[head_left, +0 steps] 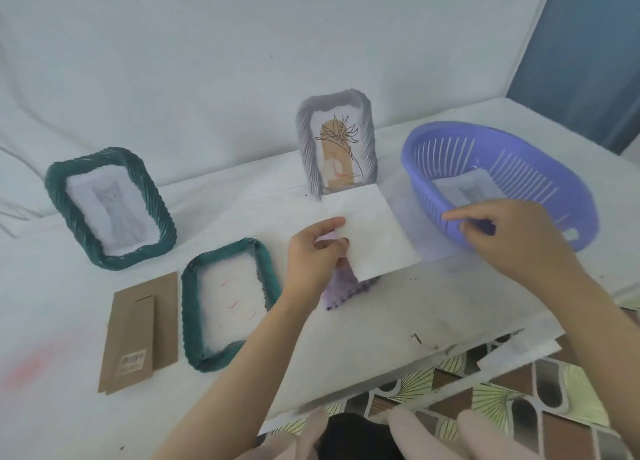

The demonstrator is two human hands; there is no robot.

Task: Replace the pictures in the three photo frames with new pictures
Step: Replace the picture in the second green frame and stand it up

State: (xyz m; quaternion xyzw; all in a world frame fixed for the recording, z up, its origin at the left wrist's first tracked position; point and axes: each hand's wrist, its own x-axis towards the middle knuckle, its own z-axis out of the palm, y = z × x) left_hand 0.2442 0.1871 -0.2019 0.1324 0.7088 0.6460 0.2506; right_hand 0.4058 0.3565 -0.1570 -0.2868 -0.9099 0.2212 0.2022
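Observation:
My left hand (317, 251) pinches a white sheet (372, 231), back side up, above a purple cloth (346, 288) on the table. My right hand (498, 231) grips the near rim of the purple plastic basket (540, 168), which holds a picture (464, 189). A grey frame (334, 141) with a flower picture stands upright behind the sheet. A dark green frame (110, 206) leans at the left with a pale picture in it. A second green frame (228, 303) lies flat, its white inside showing. Its brown cardboard back (138, 331) lies to its left.
The white table (415, 314) ends close in front of me; a patterned floor (519, 397) lies beyond its edge at the lower right. A white cloth backdrop (242, 44) hangs behind the frames. My knees (398, 432) show at the bottom.

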